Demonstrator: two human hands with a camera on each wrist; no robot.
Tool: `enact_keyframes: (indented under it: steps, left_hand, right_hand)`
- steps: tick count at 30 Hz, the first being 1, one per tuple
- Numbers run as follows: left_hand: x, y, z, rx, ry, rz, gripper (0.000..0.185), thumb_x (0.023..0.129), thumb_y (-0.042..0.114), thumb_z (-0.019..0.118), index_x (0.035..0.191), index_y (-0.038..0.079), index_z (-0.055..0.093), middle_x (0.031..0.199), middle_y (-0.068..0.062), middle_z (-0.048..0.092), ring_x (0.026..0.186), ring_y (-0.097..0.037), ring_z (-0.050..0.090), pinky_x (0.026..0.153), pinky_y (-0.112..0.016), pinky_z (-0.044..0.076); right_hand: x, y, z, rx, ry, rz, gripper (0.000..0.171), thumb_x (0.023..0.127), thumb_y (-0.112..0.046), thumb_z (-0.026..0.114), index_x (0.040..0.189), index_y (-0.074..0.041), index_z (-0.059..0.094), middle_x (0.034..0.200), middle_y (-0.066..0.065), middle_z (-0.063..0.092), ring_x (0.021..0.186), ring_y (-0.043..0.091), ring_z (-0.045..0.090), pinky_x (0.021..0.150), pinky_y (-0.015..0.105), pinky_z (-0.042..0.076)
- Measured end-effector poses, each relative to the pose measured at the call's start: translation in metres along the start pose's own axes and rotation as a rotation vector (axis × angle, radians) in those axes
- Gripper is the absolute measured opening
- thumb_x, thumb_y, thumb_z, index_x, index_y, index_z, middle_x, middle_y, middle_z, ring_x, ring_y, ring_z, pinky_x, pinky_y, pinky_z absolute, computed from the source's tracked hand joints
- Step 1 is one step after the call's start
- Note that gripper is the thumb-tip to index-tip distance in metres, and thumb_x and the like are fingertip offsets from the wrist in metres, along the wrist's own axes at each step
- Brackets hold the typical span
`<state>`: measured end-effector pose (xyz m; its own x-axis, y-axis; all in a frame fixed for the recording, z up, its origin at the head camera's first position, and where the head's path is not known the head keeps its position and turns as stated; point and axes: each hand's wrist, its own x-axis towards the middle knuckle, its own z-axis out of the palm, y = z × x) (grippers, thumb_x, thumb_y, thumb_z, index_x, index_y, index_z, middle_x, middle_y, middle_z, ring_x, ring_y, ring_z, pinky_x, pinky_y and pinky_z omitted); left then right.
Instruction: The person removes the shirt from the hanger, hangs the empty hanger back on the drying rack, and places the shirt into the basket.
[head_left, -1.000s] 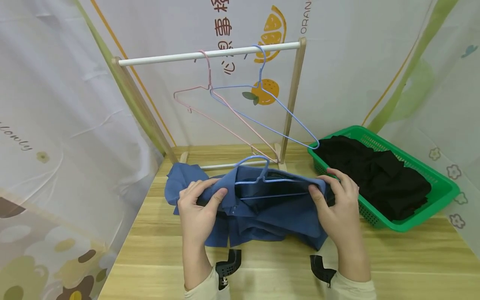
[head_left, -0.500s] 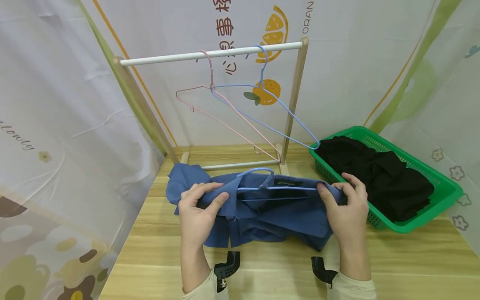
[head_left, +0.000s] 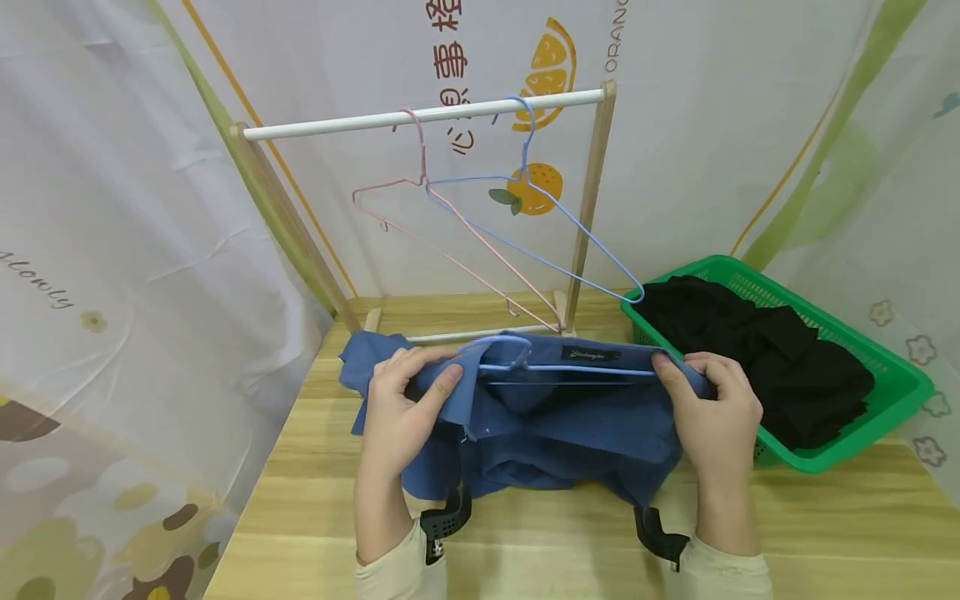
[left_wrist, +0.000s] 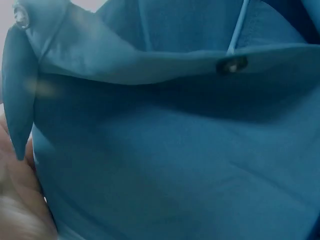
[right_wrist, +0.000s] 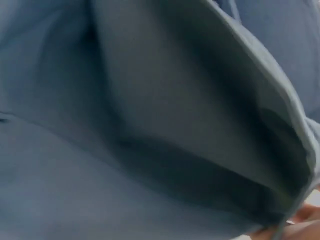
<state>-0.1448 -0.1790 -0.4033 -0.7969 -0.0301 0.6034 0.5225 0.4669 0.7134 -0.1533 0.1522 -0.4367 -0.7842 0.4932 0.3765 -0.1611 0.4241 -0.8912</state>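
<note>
A blue shirt [head_left: 547, 417] hangs between both hands above the wooden table [head_left: 525, 550], with a light blue hanger [head_left: 517, 358] threaded inside its collar. My left hand [head_left: 401, 408] pinches the shirt's left shoulder, thumb on top. My right hand [head_left: 712, 408] grips the right shoulder over the hanger's end. A black label [head_left: 590, 354] shows inside the collar. The left wrist view is filled by blue shirt cloth [left_wrist: 175, 150] with a button [left_wrist: 231, 65]. In the right wrist view the blue shirt fabric [right_wrist: 150, 130] is blurred and close.
A small rack with a white rail [head_left: 420, 112] stands behind, carrying a pink hanger [head_left: 442, 221] and a blue hanger [head_left: 570, 229]. A green basket [head_left: 892, 371] of black clothes [head_left: 757, 350] sits at the right. Curtain walls close in on both sides.
Both hands have lifted the shirt slightly and spread it wider along the hanger. The right hand moved right; the collar label now shows.
</note>
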Motion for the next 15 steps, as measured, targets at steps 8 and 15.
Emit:
enact_keyframes:
  steps: [8, 15]
  left_hand:
    - [0.037, 0.000, -0.005, -0.069, -0.020, -0.039, 0.018, 0.097, 0.016, 0.077, 0.113, 0.012, 0.082, 0.110, -0.010, 0.079, 0.099, -0.011, 0.063, 0.102, -0.033, 0.038]
    - [0.056, -0.002, -0.003, -0.139, -0.054, -0.097, 0.020, 0.101, 0.018, 0.073, 0.116, 0.007, 0.080, 0.114, -0.014, 0.078, 0.103, -0.012, 0.070, 0.091, -0.024, 0.054]
  right_hand:
    - [0.042, -0.019, -0.014, -0.218, -0.290, -0.015, 0.050, 0.098, -0.056, 0.070, 0.105, -0.006, 0.072, 0.127, 0.006, 0.067, 0.110, 0.014, 0.051, 0.085, 0.023, 0.042]
    - [0.062, -0.026, -0.018, -0.260, -0.356, -0.036, 0.056, 0.099, -0.063, 0.065, 0.108, -0.007, 0.069, 0.118, 0.013, 0.064, 0.103, 0.023, 0.052, 0.073, 0.025, 0.042]
